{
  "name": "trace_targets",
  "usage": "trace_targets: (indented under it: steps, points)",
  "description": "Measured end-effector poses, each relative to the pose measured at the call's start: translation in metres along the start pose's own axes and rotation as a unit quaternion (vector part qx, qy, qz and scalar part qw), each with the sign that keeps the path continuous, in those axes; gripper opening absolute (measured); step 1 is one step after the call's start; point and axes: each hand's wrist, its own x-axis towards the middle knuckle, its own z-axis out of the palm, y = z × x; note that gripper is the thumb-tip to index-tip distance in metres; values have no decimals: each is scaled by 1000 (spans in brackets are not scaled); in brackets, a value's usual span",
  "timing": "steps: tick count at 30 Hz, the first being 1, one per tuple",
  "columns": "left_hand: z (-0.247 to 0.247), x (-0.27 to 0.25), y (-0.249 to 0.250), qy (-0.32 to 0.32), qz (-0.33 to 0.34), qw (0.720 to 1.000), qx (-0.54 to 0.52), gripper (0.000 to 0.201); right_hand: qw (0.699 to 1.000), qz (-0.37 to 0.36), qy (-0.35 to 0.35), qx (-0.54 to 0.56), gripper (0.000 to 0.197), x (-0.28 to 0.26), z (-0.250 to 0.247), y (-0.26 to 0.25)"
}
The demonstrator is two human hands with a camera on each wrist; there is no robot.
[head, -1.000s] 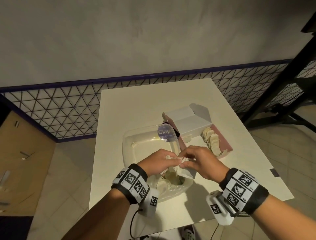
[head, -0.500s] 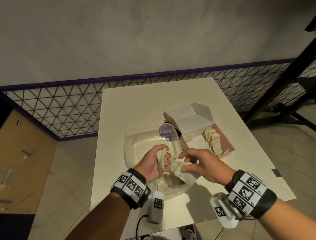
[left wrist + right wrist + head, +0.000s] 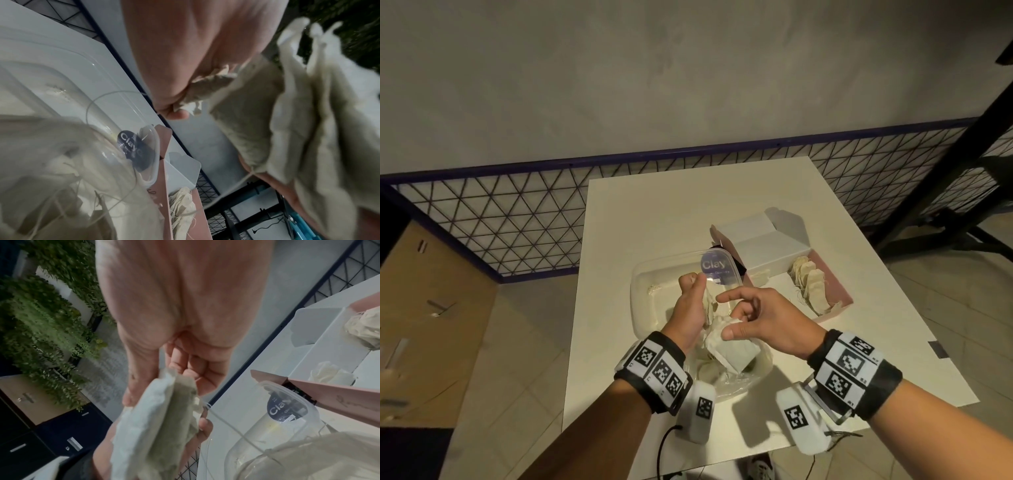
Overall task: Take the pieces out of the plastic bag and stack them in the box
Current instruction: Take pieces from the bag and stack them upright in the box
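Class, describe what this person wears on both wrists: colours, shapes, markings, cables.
Forearms bare, no sleeves. The left wristband and right wristband are black, faced with white tiles printed with black square codes. Under each hangs a rounded white pod, left pod and right pod, bearing one code; a black cable trails from the left one.

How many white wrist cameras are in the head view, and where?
2. The left wrist camera hangs under the left wrist, above the near part of the table. The right wrist camera hangs under the right wrist, near the table's front edge. None seems hidden.
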Motion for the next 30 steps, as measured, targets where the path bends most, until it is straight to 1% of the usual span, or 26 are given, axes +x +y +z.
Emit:
trace_targets:
  steps: [3, 6, 8, 10, 13, 17, 20, 22, 26, 28, 30]
  points:
    - [0, 3, 1, 33, 12, 999, -2, 18, 1000, 4, 4, 22, 54, 0, 0, 3]
    - [-1, 5, 1, 47, 16, 999, -14, 17, 998, 7, 9, 62, 55, 0, -3, 3]
    - [0, 5, 3, 51, 13, 998, -30, 19, 999, 8, 11, 52, 56, 2, -3, 4]
    - [4, 4, 2, 37, 4, 998, -51, 17, 999, 9, 24, 26, 56, 6, -1, 6]
    - [10, -1, 1, 10, -10, 998, -62, 17, 998, 12, 56, -6, 46, 12, 3, 10]
    - [11, -4, 1, -26, -35, 992, -120, 17, 993, 15, 108, -44, 16, 14, 3, 15]
    - [6, -2, -1, -27, -33, 991, -128, 16, 990, 25, 130, -47, 12, 13, 2, 16]
    - [4, 1, -5, -14, -34, 991, -125, 17, 990, 32, 129, -40, 12, 10, 1, 13]
    - [-1, 5, -7, 41, -33, 993, -107, 17, 994, 38, 101, -26, 18, 6, 2, 10]
    - [-1, 6, -7, 53, -33, 993, -103, 14, 995, 38, 79, -43, 31, 6, 4, 11]
    - [1, 6, -6, 50, -35, 993, -102, 14, 994, 35, 76, -75, 45, 9, 9, 13]
